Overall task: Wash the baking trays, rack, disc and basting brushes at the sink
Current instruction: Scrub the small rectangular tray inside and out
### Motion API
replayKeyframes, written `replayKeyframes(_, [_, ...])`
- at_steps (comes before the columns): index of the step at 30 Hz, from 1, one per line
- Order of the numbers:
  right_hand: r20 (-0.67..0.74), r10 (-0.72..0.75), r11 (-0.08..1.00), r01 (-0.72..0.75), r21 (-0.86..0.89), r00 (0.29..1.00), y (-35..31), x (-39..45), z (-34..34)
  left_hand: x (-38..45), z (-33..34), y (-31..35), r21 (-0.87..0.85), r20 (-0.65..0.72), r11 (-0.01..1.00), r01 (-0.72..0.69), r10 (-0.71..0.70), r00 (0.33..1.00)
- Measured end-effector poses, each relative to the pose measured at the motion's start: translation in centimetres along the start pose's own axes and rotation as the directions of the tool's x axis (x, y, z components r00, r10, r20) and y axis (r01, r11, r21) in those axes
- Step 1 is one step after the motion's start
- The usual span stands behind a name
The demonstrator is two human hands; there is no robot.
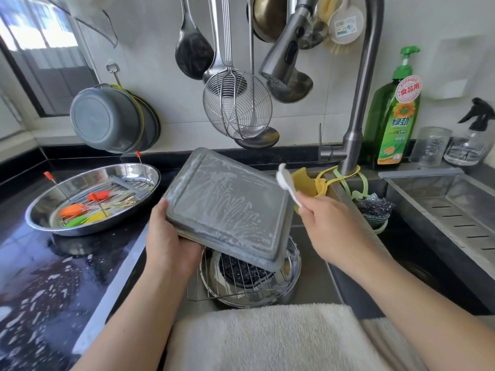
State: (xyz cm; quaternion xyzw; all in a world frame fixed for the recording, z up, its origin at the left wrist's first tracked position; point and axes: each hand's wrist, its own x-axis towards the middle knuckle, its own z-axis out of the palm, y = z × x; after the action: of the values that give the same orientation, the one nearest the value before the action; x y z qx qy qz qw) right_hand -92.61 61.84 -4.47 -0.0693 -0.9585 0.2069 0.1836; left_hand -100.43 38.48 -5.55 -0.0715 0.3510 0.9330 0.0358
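Black countertop [34, 263], wet and flecked with suds, lay to the left of the sink [316, 285]. On it, left of the sink, sat an oval steel basin [40, 210] holding orange, green and yellow basting brushes [72, 210] on a small wire rack. The left hand [166, 236] gripped the lower left edge of a grey baking tray [227, 204], fingers curled beneath it and thumb on its rim. That tray was held tilted over the sink, underside up and streaked with white foam. Below it, in the sink, a wire rack [241, 279] rested across a round metal disc [292, 266]. The right hand [329, 223], right of the tray and clear of it, pinched a white cloth [288, 183] between its fingers. Behind the sink rose the faucet [359, 103], with a green detergent bottle [393, 116] to its right.
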Motion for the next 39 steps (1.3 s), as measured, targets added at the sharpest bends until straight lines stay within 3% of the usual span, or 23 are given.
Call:
replayKeyframes(4, [0.137, 0.043, 0.997, -0.034, -0.07, 0.99, 1.2, 0.3, 0.4, -0.1, -0.1, 0.1, -0.038, -0.047, 0.999, -0.033, 0.031, 0.998])
replayKeyframes(7, [0.399, -0.041, 0.996, 0.007, 0.086, 0.916, 0.3, -0.5, 0.6, -0.1, -0.4, 0.3, -0.096, -0.101, 0.993, -0.068, 0.059, 0.993])
replayKeyframes(9, [0.467, -0.121, 0.988, 0.058, 0.146, 0.876, -0.8, -1.4, 1.0, 0.3, -0.7, 0.7, -0.144, -0.137, 0.986, -0.084, 0.064, 0.988])
replayKeyframes(14, [0.213, 0.047, 0.999, -0.044, -0.02, 0.976, 1.3, 1.1, 0.7, -0.2, -0.1, 0.2, -0.114, -0.102, 0.992, -0.058, 0.046, 0.994])
replayKeyframes(19, [0.413, -0.058, 0.989, -0.003, 0.145, 0.909, -0.4, -0.8, 0.8, 0.0, -0.5, 0.5, -0.13, -0.115, 0.987, -0.09, 0.075, 0.991])
replayKeyframes(24, [0.184, 0.018, 0.997, -0.031, 0.067, 0.983, 1.6, 1.2, 0.9, 0.7, -0.8, 0.6, -0.173, -0.139, 0.981, -0.083, 0.059, 0.989])
replayKeyframes(29, [0.457, -0.091, 0.95, -0.061, 0.306, 0.885, 0.0, -0.8, -0.1, 1.4, -1.4, 0.7, -0.21, -0.167, 0.976, -0.067, 0.031, 0.986])
replayKeyframes(32, [0.227, 0.008, 0.96, -0.071, 0.27, 0.974, 0.3, 0.4, -0.2, 1.7, -1.5, 0.5, -0.221, -0.138, 0.975, -0.024, -0.007, 0.99])
replayKeyframes(34, [0.139, 0.047, 0.966, -0.081, 0.247, 0.989, 1.0, 0.9, -0.7, 1.7, -1.5, 0.3, -0.197, -0.116, 0.98, 0.014, -0.038, 0.992])
replayKeyframes(39, [0.416, -0.172, 0.933, 0.013, 0.358, 0.893, 1.5, 0.4, -2.9, 2.0, -1.8, 0.7, -0.196, -0.155, 0.981, -0.012, -0.019, 0.988])
